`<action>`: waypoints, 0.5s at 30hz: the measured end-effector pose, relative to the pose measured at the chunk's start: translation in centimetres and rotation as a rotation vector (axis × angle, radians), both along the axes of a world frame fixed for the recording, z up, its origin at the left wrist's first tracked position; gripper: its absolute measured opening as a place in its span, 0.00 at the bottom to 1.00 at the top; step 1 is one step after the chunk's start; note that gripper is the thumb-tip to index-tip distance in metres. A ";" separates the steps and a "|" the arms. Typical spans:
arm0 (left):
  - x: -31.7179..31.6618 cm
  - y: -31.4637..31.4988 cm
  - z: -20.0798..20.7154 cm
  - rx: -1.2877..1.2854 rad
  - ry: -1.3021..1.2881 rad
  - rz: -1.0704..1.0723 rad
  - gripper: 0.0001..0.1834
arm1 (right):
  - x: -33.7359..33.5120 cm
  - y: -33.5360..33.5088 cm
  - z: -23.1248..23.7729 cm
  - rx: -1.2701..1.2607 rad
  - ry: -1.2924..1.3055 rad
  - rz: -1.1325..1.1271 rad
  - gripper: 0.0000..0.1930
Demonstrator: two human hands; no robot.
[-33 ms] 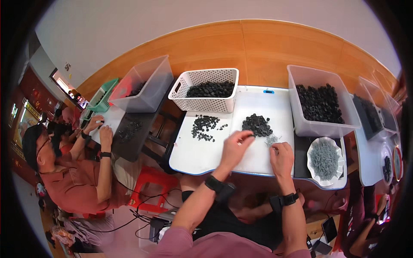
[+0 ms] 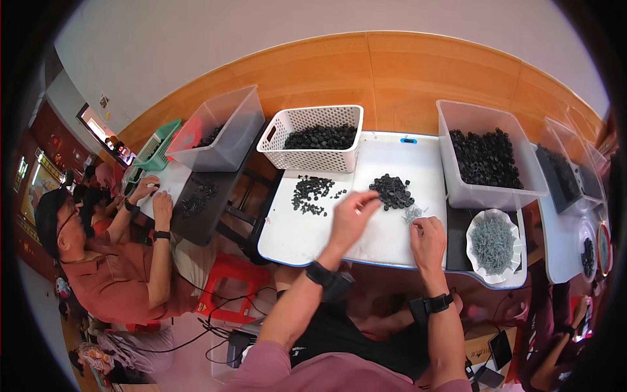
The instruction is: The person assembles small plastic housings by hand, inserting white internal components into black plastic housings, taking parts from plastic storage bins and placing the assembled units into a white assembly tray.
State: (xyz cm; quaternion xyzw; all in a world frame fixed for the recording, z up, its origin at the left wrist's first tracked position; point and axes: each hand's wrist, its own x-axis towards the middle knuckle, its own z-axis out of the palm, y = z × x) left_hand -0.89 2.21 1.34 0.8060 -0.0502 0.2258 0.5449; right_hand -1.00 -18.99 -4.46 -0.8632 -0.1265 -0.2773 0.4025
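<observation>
My left hand (image 2: 351, 219) is stretched out over the white rectangular plastic board (image 2: 307, 238). Its fingertips (image 2: 373, 201) are at the near left edge of the tight heap of small black plastic pieces (image 2: 392, 191), touching it or just short of it. I cannot tell whether those fingers are spread or already nipping a piece, because they are too small and blurred.

My right hand (image 2: 428, 238) sits nearer to me and further right. Its fingers are curled in and pressed together just near of the thin scatter of small grey metal pins (image 2: 411, 213). If anything is pinched between them, it does not show.

A looser spread of the same black pieces (image 2: 310, 194) lies well apart on the left half of the board. Just off the board to the right is a white scalloped dish (image 2: 516, 225) full of grey pins. Beyond that dish stands a clear plastic bin (image 2: 486, 108) loaded with black pieces. At the far left edge of the board stands a white perforated basket (image 2: 313, 160), also holding black pieces.

Further left, another person in a red shirt (image 2: 117, 274) has both hands on a separate table.
</observation>
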 end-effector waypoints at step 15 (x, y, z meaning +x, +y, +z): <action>0.1 -2.3 -1.9 0.264 0.064 -0.283 0.18 | 0.0 -0.4 -0.2 0.133 -0.011 -0.027 0.02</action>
